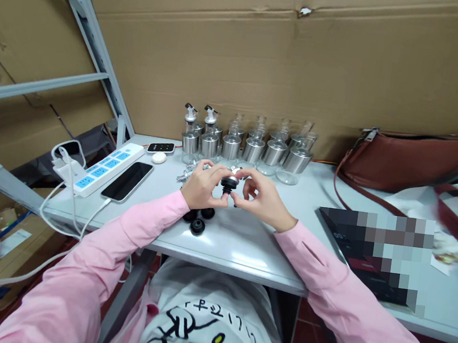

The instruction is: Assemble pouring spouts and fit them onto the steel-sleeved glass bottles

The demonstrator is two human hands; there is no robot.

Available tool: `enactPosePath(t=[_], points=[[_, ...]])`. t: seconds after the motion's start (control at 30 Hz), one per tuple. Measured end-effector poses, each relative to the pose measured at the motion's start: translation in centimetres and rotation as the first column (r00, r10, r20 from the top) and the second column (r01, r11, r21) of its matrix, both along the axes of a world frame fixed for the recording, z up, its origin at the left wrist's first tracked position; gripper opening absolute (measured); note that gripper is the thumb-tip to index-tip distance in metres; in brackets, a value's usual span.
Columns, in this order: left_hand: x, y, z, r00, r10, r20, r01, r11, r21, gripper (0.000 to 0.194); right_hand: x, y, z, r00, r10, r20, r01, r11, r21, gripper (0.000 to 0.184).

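Both my hands meet over the grey table point(245, 246), holding one small pourer cap point(229, 184) with a metal top and a black rubber stopper below. My left hand point(202, 186) pinches it from the left and my right hand point(261, 196) from the right. Three loose black stoppers point(198, 220) lie on the table just under my left wrist. Some small metal parts point(184, 174) sit behind my left hand. A row of several glass bottles with steel collars point(252, 149) stands behind my hands; the two leftmost carry pourer caps point(200, 115).
A white power strip point(104, 170) with plugged cables, a dark phone point(127, 180), a small white device point(159, 157) and a black gadget point(161, 147) lie at the left. A brown bag point(414, 161) and a dark blurred item point(373, 250) sit at the right. Cardboard lines the back wall.
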State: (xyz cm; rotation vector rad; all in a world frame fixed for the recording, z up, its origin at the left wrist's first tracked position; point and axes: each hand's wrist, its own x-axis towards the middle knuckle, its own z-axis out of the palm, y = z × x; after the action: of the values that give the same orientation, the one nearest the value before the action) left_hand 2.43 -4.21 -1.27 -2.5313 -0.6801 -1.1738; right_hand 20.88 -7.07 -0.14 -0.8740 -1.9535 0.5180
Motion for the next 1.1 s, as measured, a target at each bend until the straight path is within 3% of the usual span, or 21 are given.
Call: enactPosePath(t=[0.13,0.33,0.87,1.1], points=[[0.02,0.00,-0.06,0.999,0.027,-0.029,-0.028,0.999,-0.033,0.034,-0.04,0.00,-0.18,0.998,-0.032,0.049,0.028,0.997,0.074,0.027],[0.19,0.04,-0.11,1.000,0.000,-0.002,0.000,1.000,0.020,0.031,-0.25,0.05,-0.39,0.995,-0.078,0.061,0.068,0.984,0.162,0.024],[0.14,0.37,-0.35,0.999,-0.032,-0.032,0.032,0.999,-0.008,0.028,-0.31,0.04,-0.45,0.993,-0.090,0.076,0.075,0.981,0.176,0.021],[0.04,0.53,-0.52,0.997,-0.033,-0.070,0.027,0.996,-0.084,0.030,-0.36,0.00,-0.35,0.993,-0.085,0.077,0.074,0.989,0.131,0.020]])
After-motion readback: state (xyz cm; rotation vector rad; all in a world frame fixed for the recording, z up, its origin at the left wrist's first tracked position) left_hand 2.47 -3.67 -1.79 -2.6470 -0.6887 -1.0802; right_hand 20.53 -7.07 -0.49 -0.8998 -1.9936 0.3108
